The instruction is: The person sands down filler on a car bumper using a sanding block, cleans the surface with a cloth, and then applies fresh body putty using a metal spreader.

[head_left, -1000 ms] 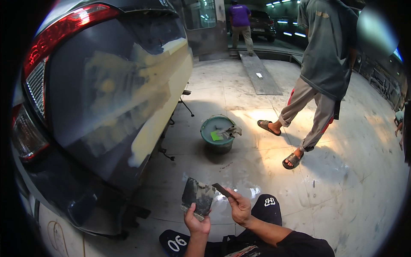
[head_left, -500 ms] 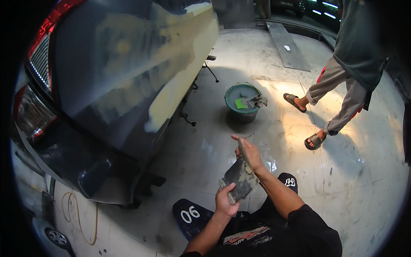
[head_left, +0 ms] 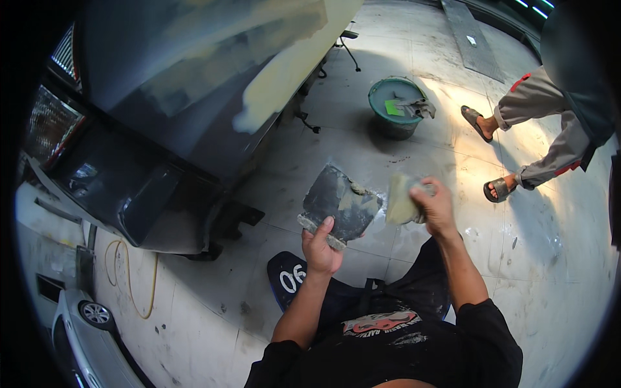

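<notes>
clamped in my left hand (head_left: pixel 321 249) is the dark mixing board (head_left: pixel 339 205), thumb over its near edge — my right hand (head_left: pixel 435 207) grips a pale spreader (head_left: pixel 400 200) just beside it. filler looks barely mixed; the car panel (head_left: pixel 213 77) already shows pale patches, maybe unfinished.

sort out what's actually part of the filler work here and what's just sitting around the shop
In use:
- left hand holding a dark mixing board smeared with filler
- right hand holding a pale spreader
- dark car panel with a cream filler patch

Lying about:
- green bucket with rags
- yellow hose on the floor
- a bystander's sandalled feet
- white car
</notes>
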`<action>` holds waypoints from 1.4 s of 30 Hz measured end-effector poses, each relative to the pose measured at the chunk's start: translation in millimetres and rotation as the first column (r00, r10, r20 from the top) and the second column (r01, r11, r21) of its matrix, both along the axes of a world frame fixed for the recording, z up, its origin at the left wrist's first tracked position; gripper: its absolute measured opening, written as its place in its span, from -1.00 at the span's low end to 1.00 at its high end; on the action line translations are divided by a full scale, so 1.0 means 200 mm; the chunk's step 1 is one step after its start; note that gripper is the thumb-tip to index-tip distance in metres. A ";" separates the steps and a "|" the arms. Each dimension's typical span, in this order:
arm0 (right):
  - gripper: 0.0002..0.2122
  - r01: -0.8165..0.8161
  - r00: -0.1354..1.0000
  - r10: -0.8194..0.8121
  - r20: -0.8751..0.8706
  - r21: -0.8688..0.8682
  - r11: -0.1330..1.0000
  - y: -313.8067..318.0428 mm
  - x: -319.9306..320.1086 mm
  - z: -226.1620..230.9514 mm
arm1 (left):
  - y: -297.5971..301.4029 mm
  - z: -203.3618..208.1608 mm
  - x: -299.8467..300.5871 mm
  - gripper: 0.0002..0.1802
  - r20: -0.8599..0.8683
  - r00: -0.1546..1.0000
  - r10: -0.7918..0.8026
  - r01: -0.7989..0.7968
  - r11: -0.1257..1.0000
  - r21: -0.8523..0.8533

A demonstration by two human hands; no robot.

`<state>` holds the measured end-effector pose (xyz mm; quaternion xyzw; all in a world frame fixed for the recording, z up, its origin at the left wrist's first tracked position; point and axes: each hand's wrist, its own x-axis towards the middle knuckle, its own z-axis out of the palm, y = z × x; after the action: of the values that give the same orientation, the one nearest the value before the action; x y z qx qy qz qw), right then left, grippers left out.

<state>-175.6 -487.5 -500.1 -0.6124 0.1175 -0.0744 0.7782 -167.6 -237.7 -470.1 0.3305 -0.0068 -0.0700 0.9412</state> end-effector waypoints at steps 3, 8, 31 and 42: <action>-0.69 -0.021 0.982 -0.056 0.178 0.403 0.915 0.07 -0.10 0.17 | 0.00 0.00 0.00 -0.62 0.136 0.989 0.063 -0.071 0.996 0.048; -0.70 0.043 0.993 -0.079 0.084 0.368 0.929 0.36 -0.14 0.13 | -0.06 -0.18 -0.04 -0.62 0.332 0.923 0.194 -0.283 0.928 0.244; -0.70 -0.103 0.994 0.106 -0.002 0.217 0.971 0.36 -0.05 -0.21 | 0.20 -0.12 0.02 -0.79 0.137 0.869 -0.475 0.020 0.311 0.950; -0.68 -0.153 0.988 0.135 0.071 0.463 0.873 0.22 -0.05 -0.20 | 0.21 -0.44 -0.12 -0.70 -0.180 0.775 -0.606 0.321 0.130 0.938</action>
<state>-184.9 -442.5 -539.6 -0.4129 0.0720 0.0031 0.9079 -191.8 -196.5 -557.8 0.7982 -0.1833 -0.3092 0.4834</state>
